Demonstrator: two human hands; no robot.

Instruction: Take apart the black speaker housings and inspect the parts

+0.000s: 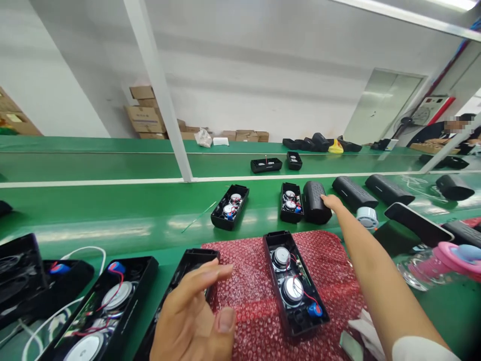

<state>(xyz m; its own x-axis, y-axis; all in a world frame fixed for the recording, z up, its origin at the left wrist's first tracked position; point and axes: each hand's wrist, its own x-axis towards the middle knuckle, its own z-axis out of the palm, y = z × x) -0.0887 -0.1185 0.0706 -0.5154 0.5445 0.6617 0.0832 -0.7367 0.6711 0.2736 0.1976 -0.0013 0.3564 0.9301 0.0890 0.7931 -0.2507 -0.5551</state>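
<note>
My right hand reaches forward and touches the right side of a black speaker cover; its grip is partly hidden. My left hand is raised in the foreground, fingers apart, nothing in it. Between the hands, an open speaker housing with two round drivers and a blue part lies on red bubble wrap. A black housing is partly hidden behind my left hand. Beside the touched cover stands a small open housing, and another open housing lies farther left.
More open housings and white cables lie at the left. Black covers, a phone, a blue-white tape roll and a pink-lidded bottle are at the right. A person sits at the far right.
</note>
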